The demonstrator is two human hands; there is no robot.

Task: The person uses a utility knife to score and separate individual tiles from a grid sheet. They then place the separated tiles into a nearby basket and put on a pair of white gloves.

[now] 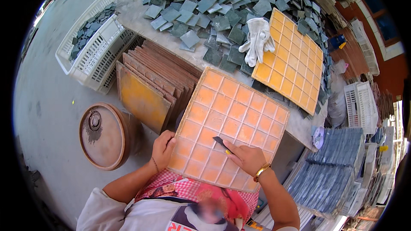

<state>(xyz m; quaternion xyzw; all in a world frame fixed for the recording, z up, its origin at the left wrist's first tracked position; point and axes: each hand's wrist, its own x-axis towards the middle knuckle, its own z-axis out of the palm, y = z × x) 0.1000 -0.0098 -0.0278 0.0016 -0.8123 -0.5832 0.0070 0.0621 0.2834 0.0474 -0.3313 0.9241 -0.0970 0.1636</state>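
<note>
An orange square grid tray (236,110) with pale raised ribs leans tilted between my body and the table edge. My left hand (162,150) is closed on its left edge, thumb near the rim. In my right hand (247,161) is a thin dark scraper blade (221,142), its tip resting against the tray's face near the middle. Whitish residue marks many of the tray's cells. A second, yellow grid tray (295,60) lies on the table beyond, with a pair of white gloves (258,38) on its left edge.
Grey-green stone tiles (222,21) are heaped across the table (132,15). Left stand a stack of brown trays (143,98), a white crate (100,60) of tile pieces and a brown drum (105,134). Bundled grey tile sheets (327,171) and white crates (361,102) are at right.
</note>
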